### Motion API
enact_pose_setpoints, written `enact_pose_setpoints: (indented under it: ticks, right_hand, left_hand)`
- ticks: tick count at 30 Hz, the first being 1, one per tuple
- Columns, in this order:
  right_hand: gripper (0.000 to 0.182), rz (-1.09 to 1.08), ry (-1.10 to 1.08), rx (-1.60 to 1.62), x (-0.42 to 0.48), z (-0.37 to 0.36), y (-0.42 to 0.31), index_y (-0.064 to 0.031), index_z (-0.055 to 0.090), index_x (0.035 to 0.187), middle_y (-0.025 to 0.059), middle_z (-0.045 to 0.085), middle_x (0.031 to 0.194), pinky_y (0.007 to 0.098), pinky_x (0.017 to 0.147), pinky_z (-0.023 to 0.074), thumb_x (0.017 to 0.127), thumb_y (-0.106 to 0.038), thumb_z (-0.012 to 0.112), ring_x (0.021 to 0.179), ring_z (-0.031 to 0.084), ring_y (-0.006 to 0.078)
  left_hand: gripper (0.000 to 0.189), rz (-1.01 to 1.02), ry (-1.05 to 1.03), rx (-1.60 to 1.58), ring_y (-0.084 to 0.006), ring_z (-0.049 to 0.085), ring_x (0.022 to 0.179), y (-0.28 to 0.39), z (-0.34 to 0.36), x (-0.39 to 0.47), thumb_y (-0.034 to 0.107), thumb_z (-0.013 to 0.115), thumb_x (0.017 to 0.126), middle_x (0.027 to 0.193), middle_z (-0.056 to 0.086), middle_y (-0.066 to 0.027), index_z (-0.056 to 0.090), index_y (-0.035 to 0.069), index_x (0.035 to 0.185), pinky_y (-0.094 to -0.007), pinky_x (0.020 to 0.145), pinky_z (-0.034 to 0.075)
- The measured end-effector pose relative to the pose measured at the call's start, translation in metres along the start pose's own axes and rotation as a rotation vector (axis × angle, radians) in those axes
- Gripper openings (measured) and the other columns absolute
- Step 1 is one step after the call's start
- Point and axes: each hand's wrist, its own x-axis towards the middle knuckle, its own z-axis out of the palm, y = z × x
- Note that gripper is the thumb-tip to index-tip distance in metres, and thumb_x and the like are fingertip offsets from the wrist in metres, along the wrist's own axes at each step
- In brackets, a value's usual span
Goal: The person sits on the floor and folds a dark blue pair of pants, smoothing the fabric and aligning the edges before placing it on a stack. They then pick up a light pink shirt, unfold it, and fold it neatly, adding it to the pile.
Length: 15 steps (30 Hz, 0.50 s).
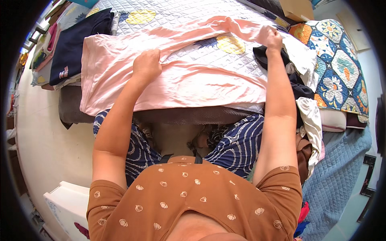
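Note:
A light pink cloth garment [105, 72] is spread across the quilted bedspread before me. A wide stitched band runs along its left edge, and two long parts reach to the right. Whether it is a pair of trousers or a top I cannot tell. My left hand [147, 64] is closed on the cloth near the point where the two parts split. Farther right, my right hand [274, 39] pinches the end of the far part, which is pulled into folds. The near part lies loosely along the bed's front edge.
A folded navy garment [78, 45] lies on a stack at the left. Loose black clothes [301, 90] and white clothes [310, 117] lie beside my right arm. Beyond them are a patterned folded quilt [340, 66] and a cardboard box [297, 10]. White furniture [68, 205] stands behind left.

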Motion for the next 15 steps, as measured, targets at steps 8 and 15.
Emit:
enact_pose_setpoints:
  ticks: [8, 15]
  right_hand:
    - [0.02, -0.194, -0.042, 0.034, 0.073, 0.013, -0.04, -0.0013, 0.072, 0.099, 0.008, 0.074, 0.089, 0.0301, 0.076, 0.053, 0.087, -0.016, 0.065, 0.079, 0.068, 0.0159]
    - [0.025, -0.047, 0.086, 0.036, 0.11, 0.005, -0.023, -0.0063, 0.074, 0.102, 0.0087, 0.074, 0.086, 0.0341, 0.069, 0.0534, 0.086, -0.025, 0.07, 0.075, 0.069, 0.02]
  left_hand:
    - [0.01, 0.034, 0.076, 0.09, -0.0349, 0.069, 0.075, -0.018, 0.029, 0.01, 0.009, 0.062, 0.081, 0.086, 0.066, -0.0141, 0.059, 0.005, 0.09, -0.0457, 0.065, 0.054]
    - [0.006, 0.036, 0.104, 0.014, -0.0385, 0.063, 0.074, -0.012, -0.017, 0.001, 0.003, 0.06, 0.076, 0.084, 0.064, -0.0154, 0.058, 0.004, 0.082, -0.0474, 0.065, 0.05]
